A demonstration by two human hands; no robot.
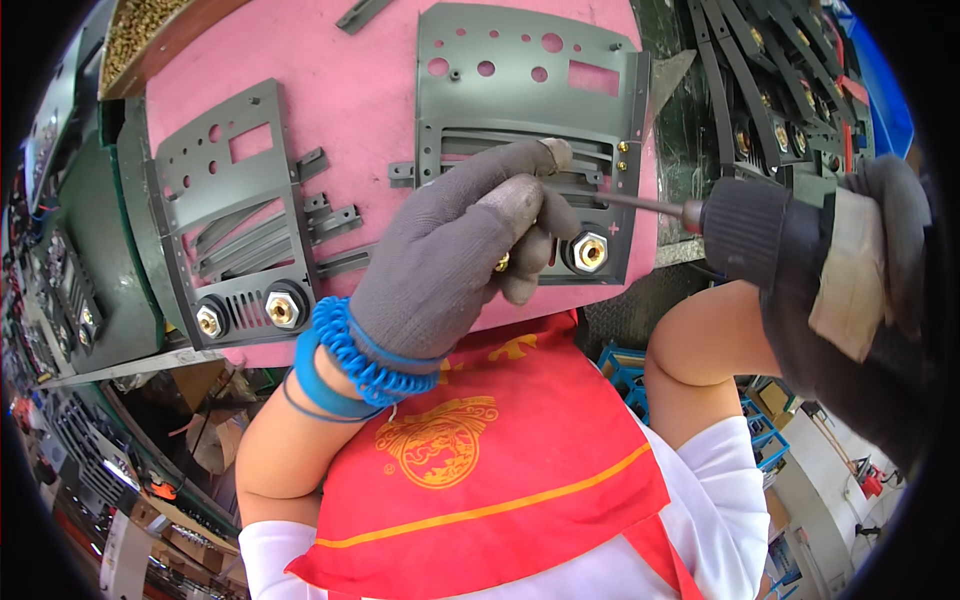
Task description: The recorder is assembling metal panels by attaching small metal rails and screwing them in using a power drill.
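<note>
Two gloved hands work over one grey metal panel (530,110) lying on a pink mat (360,90). The left hand (460,250), in a grey glove with a blue coiled cord (350,355) round the wrist, is curled with its fingertips pinched on a small brass fitting (502,263) at the panel's near edge, the thumb stretched across the slotted part. Just to the right of those fingers sits a brass hex terminal (588,251) in the panel's near right corner. The right hand (860,260) is closed fully round the black body of a powered screwdriver (790,250); its thin bit (640,205) reaches leftward to the panel, the tip hidden behind the left hand's fingers.

Left of the left hand, well apart, a second grey panel (235,210) lies tilted on the same mat, with two brass terminals along its near edge and loose grey brackets (330,215) between the panels. The mat's near edge runs just beneath the left wrist; bare pink shows between the two panels and beyond them. Beyond the right hand, a row of stacked panels (780,100) crowds the counter's far right, close to the screwdriver. A tray of small brass parts (140,30) sits at the far left corner. Below the hands hangs a red apron (480,480).
</note>
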